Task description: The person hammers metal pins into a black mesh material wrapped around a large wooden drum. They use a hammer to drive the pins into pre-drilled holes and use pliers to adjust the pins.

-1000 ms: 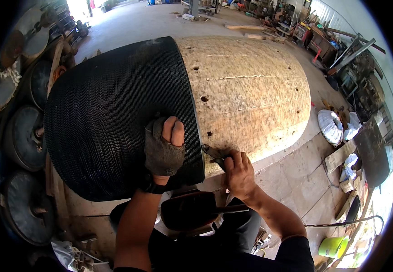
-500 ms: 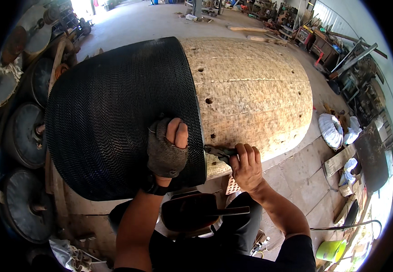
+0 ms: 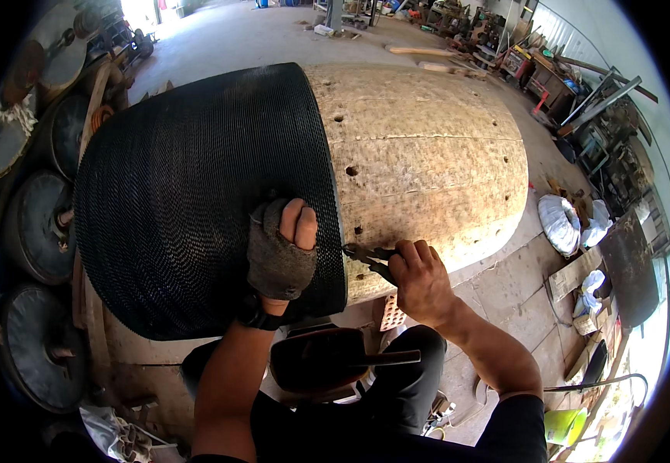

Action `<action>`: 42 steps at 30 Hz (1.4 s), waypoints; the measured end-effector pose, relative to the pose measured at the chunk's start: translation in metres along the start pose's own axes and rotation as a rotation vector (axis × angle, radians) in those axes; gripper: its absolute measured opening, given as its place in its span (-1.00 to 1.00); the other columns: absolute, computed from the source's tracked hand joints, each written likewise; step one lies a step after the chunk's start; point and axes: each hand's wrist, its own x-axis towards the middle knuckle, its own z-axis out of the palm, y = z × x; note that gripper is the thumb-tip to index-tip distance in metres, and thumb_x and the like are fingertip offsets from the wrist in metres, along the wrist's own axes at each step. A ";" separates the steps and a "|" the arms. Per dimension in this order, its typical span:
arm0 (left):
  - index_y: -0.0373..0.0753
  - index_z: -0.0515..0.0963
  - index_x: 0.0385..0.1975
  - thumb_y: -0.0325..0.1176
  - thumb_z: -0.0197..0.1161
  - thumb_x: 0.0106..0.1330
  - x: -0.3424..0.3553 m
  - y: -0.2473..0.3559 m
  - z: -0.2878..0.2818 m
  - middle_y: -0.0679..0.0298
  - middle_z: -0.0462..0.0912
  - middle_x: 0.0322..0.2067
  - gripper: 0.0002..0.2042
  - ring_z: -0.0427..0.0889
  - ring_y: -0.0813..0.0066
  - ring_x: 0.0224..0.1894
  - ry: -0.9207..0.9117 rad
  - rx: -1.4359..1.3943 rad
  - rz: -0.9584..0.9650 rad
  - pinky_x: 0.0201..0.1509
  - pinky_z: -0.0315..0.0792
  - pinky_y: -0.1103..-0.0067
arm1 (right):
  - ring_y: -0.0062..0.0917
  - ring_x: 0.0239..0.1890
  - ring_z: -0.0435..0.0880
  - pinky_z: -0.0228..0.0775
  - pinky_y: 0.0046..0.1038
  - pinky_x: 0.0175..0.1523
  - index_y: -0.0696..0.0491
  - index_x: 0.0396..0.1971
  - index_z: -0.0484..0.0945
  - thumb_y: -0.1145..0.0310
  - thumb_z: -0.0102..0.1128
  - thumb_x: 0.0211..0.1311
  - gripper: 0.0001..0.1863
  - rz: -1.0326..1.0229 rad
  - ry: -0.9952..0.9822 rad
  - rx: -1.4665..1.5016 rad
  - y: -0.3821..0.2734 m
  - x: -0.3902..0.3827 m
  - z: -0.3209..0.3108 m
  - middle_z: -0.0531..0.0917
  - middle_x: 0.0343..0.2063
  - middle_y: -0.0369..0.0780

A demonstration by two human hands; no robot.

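Pliers (image 3: 372, 258) are showing only in part: dark handles are poking out toward the left of the frame from the right hand (image 3: 421, 282), and the tip is lying against the edge of the black mesh (image 3: 196, 208), too small and dark for me to make out what it is biting on. The fisheye rim is cutting off the corners of the head view, and the round discs (image 3: 30, 224) stacked along the left edge are fading into that shadow.

Filling the middle of the frame, the big wooden drum form (image 3: 428, 162) is lying on its side, its long axis running from centre-left to centre-right, with its bare, hole-pocked end pointing to the right. The mesh is wrapping the left half like a sleeve, its cut edge running top to bottom near the centre. The pliers are sitting at that edge, just below centre, lying roughly level and pointing left.

Coming up from the lower edge, the left forearm is rising almost straight; the left hand (image 3: 281, 255), in a fingerless dark glove, is pressing flat on the mesh just beside its edge, fingers together and bare tips pointing upward. The right arm is reaching in from the lower right, elbow bent, with the hand curling closed around the plier handles, knuckles up. White sacks (image 3: 563, 224) are lying on the concrete floor (image 3: 505, 285) at the right.
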 end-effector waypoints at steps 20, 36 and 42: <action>-0.32 0.50 -0.12 -0.57 0.34 0.13 0.001 0.001 -0.004 0.06 0.61 -0.15 -0.70 0.63 0.05 -0.16 -0.021 -0.040 -0.007 -0.07 0.56 0.17 | -0.14 0.15 0.44 0.28 -0.09 0.33 0.17 -0.30 0.56 0.45 0.16 0.08 -0.82 0.004 0.218 -0.078 -0.005 -0.008 0.017 0.47 0.06 -0.03; -0.32 0.51 -0.13 -0.55 0.35 0.15 0.001 0.001 -0.002 0.07 0.62 -0.16 -0.72 0.63 0.07 -0.16 -0.028 -0.044 -0.023 -0.06 0.56 0.20 | -0.12 0.12 0.46 0.34 -0.05 0.26 0.18 -0.34 0.57 0.43 0.18 0.06 -0.82 -0.016 0.271 -0.106 -0.007 -0.007 0.018 0.48 0.03 -0.04; -0.31 0.51 -0.14 -0.57 0.35 0.15 0.000 0.001 -0.002 0.07 0.62 -0.16 -0.72 0.64 0.08 -0.16 -0.011 -0.050 -0.021 -0.07 0.57 0.22 | -0.14 0.12 0.46 0.31 -0.05 0.27 0.15 -0.34 0.57 0.41 0.18 0.06 -0.83 0.009 0.251 -0.067 -0.008 -0.009 0.020 0.47 0.03 -0.06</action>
